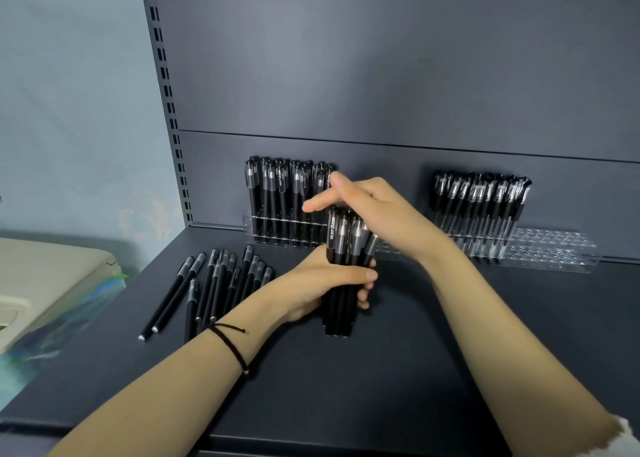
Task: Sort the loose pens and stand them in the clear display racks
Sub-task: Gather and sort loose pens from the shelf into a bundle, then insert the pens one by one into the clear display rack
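Dark grey shelf (pixel 415 359), two clear racks at the back: left rack (pixel 248 220) nearly full, right rack (pixel 554 250) half empty. Loose pens (pixel 221 283) lie flat at left; left hand (pixel 311 283) fingers are wrapped round an upright bundle (pixel 341 238) butted on the shelf, right hand (pixel 377 207) fingers spread over its caps. My worry: if that grip slackens, the bundle fans out, rolls off, or knocks the left rack just behind.

Beige machine (pixel 52 276) left of dk shelf (pixel 346 387)
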A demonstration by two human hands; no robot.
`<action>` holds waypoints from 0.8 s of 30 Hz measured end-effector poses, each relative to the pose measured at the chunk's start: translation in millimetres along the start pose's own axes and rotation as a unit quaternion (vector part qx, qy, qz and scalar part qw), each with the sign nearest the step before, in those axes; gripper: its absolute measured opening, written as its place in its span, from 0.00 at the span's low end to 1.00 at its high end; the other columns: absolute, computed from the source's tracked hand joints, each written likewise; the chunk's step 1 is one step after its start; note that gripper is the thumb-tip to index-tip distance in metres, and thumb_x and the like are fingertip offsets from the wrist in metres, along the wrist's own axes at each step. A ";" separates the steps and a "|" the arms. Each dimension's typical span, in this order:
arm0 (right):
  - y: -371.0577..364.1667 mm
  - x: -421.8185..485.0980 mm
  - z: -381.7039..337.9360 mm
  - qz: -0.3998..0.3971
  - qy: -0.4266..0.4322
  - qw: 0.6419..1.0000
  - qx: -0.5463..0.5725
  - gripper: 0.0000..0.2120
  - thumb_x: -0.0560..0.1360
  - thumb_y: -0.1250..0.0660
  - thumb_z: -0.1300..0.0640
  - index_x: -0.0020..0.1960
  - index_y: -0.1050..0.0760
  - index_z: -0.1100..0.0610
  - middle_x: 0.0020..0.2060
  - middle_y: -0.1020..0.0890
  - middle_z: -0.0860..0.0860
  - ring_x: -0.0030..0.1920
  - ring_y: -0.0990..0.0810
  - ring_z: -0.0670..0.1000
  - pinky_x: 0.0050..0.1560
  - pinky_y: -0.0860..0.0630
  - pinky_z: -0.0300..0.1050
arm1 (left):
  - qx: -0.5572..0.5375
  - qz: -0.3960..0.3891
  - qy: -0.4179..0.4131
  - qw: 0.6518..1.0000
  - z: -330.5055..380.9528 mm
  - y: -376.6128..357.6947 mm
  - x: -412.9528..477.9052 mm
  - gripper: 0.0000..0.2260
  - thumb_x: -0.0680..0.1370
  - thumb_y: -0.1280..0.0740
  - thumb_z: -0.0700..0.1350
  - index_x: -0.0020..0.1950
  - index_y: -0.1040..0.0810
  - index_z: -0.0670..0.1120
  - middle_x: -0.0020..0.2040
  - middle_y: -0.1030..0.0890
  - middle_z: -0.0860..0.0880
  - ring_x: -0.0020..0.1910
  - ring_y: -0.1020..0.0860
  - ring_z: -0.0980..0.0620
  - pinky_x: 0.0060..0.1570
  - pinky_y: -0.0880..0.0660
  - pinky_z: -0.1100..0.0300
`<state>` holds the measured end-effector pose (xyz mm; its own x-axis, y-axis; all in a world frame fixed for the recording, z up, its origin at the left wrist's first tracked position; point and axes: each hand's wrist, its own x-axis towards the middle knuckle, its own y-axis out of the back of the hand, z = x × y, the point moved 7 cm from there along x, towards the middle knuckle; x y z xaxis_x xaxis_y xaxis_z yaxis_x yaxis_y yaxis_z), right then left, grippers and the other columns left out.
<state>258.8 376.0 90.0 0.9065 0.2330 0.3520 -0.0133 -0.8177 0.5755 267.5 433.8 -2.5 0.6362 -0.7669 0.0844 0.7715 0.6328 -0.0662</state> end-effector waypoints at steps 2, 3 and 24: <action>4.6 0.6 0.2 0.031 0.020 0.999 0.023 0.22 0.83 0.50 0.46 0.59 0.19 0.53 0.55 0.16 0.43 0.57 0.21 0.38 0.64 0.32 0.34 | -0.010 0.006 -0.014 1.000 2.1 0.6 0.3 0.04 0.77 0.34 0.33 0.48 0.25 0.41 0.33 0.22 0.48 0.30 0.26 0.52 0.35 0.24 0.57; 8.8 1.3 4.0 0.063 0.026 0.997 0.042 0.21 0.83 0.50 0.46 0.61 0.21 0.51 0.56 0.17 0.43 0.57 0.21 0.40 0.65 0.30 0.38 | -0.024 0.017 -0.026 0.999 4.8 2.2 0.1 0.04 0.78 0.34 0.33 0.48 0.26 0.40 0.34 0.22 0.48 0.29 0.27 0.53 0.33 0.25 0.58; -2.9 -2.2 87.6 0.211 -0.165 0.949 0.165 0.04 0.73 0.26 0.54 0.42 0.19 0.54 0.33 0.18 0.46 0.32 0.24 0.41 0.30 0.30 0.36 | -0.093 0.130 0.042 0.986 -2.4 57.3 12.0 0.06 0.76 0.31 0.35 0.51 0.19 0.41 0.42 0.14 0.46 0.41 0.15 0.52 0.36 0.20 0.61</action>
<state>293.8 331.7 22.9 0.9333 -0.2849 0.2188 -0.3210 -0.9348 0.1522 319.4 460.5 -7.6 0.8045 -0.5924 -0.0424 0.5642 0.7846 -0.2571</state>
